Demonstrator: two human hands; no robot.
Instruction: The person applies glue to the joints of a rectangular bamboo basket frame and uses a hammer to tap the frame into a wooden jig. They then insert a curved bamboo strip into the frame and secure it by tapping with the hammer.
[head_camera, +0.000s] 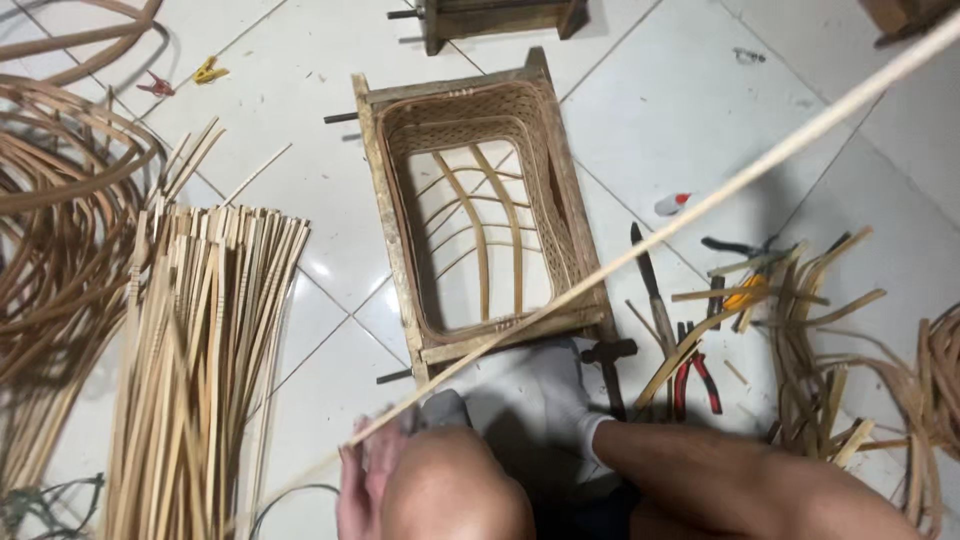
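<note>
My right hand, in a white glove with grey fingertips, rests at the near edge of a wooden frame, and its fingertips pinch a long thin bamboo strip. The strip runs diagonally from the lower left to the upper right corner. Inside the frame sits a half-woven bamboo basket with an open bottom of curved ribs. My left hand is bare and lies under the strip's lower part. My knee hides most of it, so its grip is unclear.
A bundle of straight bamboo strips lies on the left beside coils of bent strips. Right of the frame are a knife, red-handled pliers, cut scraps and a second wooden frame at the top.
</note>
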